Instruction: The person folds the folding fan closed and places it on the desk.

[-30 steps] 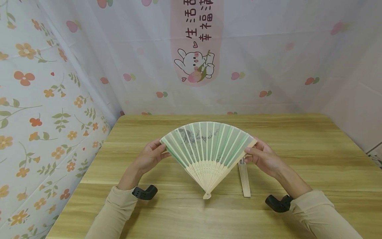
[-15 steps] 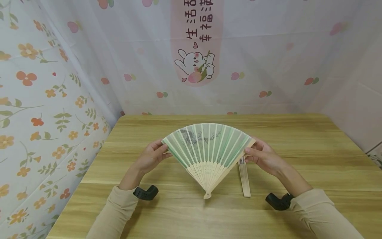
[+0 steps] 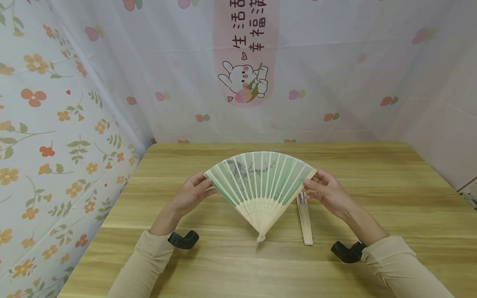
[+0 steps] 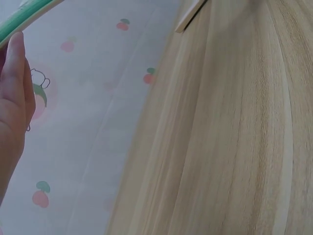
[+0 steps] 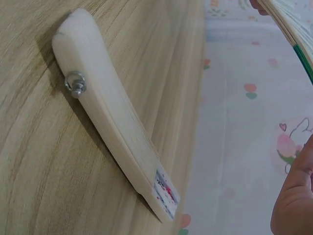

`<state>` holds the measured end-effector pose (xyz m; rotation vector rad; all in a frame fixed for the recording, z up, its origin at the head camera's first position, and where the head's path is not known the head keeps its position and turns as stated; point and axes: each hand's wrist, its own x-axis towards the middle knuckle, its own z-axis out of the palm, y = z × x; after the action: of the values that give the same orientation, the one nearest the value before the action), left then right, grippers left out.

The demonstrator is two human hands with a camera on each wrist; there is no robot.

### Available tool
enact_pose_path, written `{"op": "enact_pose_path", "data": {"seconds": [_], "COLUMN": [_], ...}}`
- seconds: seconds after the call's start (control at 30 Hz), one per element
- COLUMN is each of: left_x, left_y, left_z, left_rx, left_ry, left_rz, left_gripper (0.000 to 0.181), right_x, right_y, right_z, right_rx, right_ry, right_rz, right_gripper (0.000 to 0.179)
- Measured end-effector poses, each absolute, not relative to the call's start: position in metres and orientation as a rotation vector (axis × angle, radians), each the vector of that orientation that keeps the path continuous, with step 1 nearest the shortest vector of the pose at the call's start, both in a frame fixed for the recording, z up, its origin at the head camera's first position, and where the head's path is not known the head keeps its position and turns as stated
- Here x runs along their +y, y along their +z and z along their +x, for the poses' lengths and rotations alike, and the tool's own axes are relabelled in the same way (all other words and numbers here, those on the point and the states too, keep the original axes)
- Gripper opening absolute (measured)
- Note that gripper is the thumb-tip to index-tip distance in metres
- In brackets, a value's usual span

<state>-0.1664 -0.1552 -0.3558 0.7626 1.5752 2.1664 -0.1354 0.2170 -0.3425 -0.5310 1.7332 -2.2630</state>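
Spread wide above the table is a green folding fan (image 3: 261, 178) with pale ribs and a dark branch print, its pivot pointing toward me. My left hand (image 3: 190, 194) pinches its left edge between thumb and fingers; the left wrist view shows that thumb against the green fan edge (image 4: 19, 22). At the opposite edge, my right hand (image 3: 329, 194) pinches the wooden guard stick. A second folding fan (image 3: 305, 221), folded up, lies on the table under the right side of the open one. Its metal pivot ring and printed strip show in the right wrist view (image 5: 112, 107).
The wooden table (image 3: 223, 273) reaches back to a white printed curtain (image 3: 179, 74) with a rabbit picture. A flower-patterned cloth (image 3: 56, 165) hangs at the left. Black wrist mounts (image 3: 348, 252) sit at both cuffs.
The open fan has shifted slightly right and up, and its spread looks a little narrower. Both hands keep their hold, the left one a little further right. The folded fan stays put.
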Motion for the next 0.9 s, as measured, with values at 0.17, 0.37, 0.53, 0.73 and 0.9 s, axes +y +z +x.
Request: {"op": "enact_pose_path", "data": {"seconds": [0.17,0.37,0.53,0.73,0.9], "left_x": [-0.154,-0.15,-0.144,-0.139,-0.135], "left_y": [-0.357,-0.353,-0.348,-0.346,-0.343], "left_z": [-0.167,-0.164,-0.162,-0.162,-0.16], "left_rx": [1.586,1.632,1.662,1.648,1.656], "left_ry": [2.167,2.143,2.131,2.152,2.143], "left_rz": [0.754,0.718,0.661,0.621,0.629], "left_gripper": [0.023,0.029,0.038,0.039,0.039], "right_x": [0.215,0.213,0.212,0.208,0.207], "right_y": [-0.343,-0.343,-0.343,-0.341,-0.34], "right_z": [-0.135,-0.135,-0.135,-0.135,-0.134], "right_rx": [1.753,1.766,1.783,1.815,1.812], "right_ry": [-2.28,-2.295,-2.288,-2.268,-2.26], "right_rz": [-0.491,-0.479,-0.482,-0.481,-0.507], "right_gripper": [0.02,0.02,0.021,0.023,0.023]}}
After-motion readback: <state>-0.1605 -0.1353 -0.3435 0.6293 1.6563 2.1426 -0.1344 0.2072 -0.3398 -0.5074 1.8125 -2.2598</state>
